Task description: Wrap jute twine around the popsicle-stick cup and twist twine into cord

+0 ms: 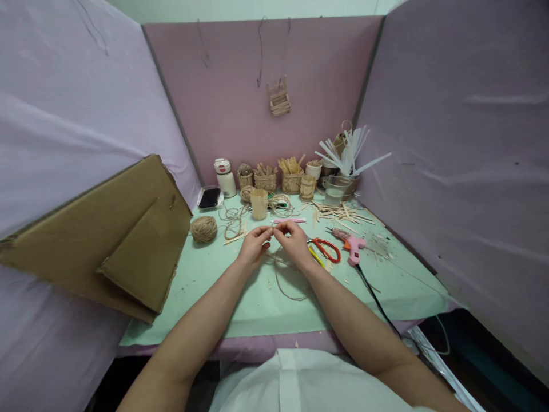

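Observation:
Above the middle of the table my left hand [256, 246] and my right hand [294, 243] meet at the fingertips, both closed in a pinch. A thin strand of twine [291, 298] runs from between the hands and loops down onto the green cloth. Its end at the fingertips is too small to make out clearly. Beside my right hand lie red-handled scissors [331, 250] and a yellow tool [316, 256], partly hidden by the hand. A pink pen-like tool [289, 220] rests just beyond the fingers. Behind my left hand stands a small wooden-stick cup [259, 205].
At left are a twine ball [203, 229] and leaning cardboard [107, 229]. A pink glue gun [354, 247] lies right, its cord trailing off the front edge. Loose wooden sticks [341, 212], a white-capped jar [225, 178], stick-filled baskets [291, 182] and glue sticks [352, 151] line the back.

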A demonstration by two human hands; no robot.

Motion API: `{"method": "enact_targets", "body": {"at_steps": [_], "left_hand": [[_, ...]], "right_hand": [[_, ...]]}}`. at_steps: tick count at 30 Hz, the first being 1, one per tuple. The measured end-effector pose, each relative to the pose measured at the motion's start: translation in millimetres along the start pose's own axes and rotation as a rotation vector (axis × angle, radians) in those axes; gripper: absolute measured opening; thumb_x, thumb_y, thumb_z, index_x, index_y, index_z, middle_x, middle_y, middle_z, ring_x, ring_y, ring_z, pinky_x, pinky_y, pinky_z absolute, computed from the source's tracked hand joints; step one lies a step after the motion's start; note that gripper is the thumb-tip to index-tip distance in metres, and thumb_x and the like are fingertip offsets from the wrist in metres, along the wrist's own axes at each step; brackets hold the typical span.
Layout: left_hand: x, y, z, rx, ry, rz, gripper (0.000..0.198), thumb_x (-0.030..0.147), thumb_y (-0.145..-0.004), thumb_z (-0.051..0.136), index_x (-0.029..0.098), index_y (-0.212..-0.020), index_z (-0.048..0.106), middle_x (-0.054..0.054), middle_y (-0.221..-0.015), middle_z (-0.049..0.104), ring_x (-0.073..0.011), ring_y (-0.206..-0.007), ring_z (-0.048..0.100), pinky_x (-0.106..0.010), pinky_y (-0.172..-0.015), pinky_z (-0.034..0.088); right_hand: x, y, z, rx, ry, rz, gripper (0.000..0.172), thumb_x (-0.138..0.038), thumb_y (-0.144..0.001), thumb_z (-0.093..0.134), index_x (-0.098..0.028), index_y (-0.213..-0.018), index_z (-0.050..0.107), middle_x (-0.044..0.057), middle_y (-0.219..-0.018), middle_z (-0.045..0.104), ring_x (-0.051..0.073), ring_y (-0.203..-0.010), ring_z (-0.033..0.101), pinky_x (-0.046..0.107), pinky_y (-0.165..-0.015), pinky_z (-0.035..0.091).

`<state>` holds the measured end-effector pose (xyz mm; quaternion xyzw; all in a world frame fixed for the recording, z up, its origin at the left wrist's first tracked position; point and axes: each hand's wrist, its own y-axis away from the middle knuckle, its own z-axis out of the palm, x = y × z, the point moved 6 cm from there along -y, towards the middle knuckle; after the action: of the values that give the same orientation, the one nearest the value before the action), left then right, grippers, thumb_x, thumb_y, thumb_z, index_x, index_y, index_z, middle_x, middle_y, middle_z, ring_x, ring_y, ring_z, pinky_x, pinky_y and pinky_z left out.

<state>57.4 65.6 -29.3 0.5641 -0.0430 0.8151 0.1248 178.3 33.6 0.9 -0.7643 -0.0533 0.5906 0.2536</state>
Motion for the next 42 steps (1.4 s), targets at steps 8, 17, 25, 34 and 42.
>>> {"method": "enact_targets", "body": {"at_steps": [8, 17, 25, 34, 42], "left_hand": [[15, 1, 2.8, 0.016, -0.484, 0.289, 0.021, 0.037, -0.064, 0.067, 0.016, -0.069, 0.066, -0.001, -0.063, 0.06, -0.0125, -0.061, 0.05, -0.024, -0.059, 0.038], [19, 6, 9.3, -0.021, -0.715, 0.366, 0.018, 0.032, -0.069, 0.061, 0.017, -0.062, 0.064, -0.001, -0.056, 0.061, -0.0135, -0.056, 0.05, -0.026, -0.059, 0.036], [15, 6, 7.3, -0.036, -0.57, 0.275, 0.022, 0.037, -0.065, 0.066, 0.016, -0.059, 0.065, -0.003, -0.057, 0.06, -0.0136, -0.055, 0.048, -0.025, -0.055, 0.035], [19, 9, 8.7, -0.024, -0.49, 0.297, 0.021, 0.034, -0.066, 0.067, 0.015, -0.073, 0.071, -0.003, -0.065, 0.063, -0.0149, -0.065, 0.054, -0.026, -0.063, 0.041], [21, 11, 13.4, -0.052, -0.533, 0.397, 0.015, 0.028, -0.069, 0.064, 0.016, -0.073, 0.071, -0.005, -0.075, 0.067, -0.0157, -0.07, 0.057, -0.027, -0.07, 0.042]], "right_hand": [[13, -4, 3, 0.006, 0.012, 0.048, 0.016, -0.034, -0.076, 0.051, -0.02, -0.072, 0.056, 0.001, -0.074, 0.058, 0.016, -0.072, 0.051, 0.028, -0.07, 0.04], [31, -5, -6, 0.13, -0.258, 0.311, 0.019, -0.04, -0.072, 0.05, -0.021, -0.071, 0.046, -0.004, -0.063, 0.043, 0.011, -0.056, 0.04, 0.024, -0.051, 0.037], [33, -6, -4, 0.057, -0.399, 0.414, 0.027, -0.045, -0.065, 0.059, -0.02, -0.069, 0.049, -0.004, -0.06, 0.042, 0.009, -0.055, 0.04, 0.023, -0.052, 0.038], [34, -8, -10, -0.005, -0.446, 0.548, 0.027, -0.046, -0.069, 0.056, -0.019, -0.068, 0.058, -0.001, -0.065, 0.052, 0.009, -0.053, 0.043, 0.022, -0.048, 0.032], [27, -1, 6, -0.27, -0.419, 0.501, 0.031, -0.051, -0.067, 0.064, -0.02, -0.074, 0.061, 0.0, -0.074, 0.058, 0.011, -0.067, 0.05, 0.021, -0.055, 0.036]]}}
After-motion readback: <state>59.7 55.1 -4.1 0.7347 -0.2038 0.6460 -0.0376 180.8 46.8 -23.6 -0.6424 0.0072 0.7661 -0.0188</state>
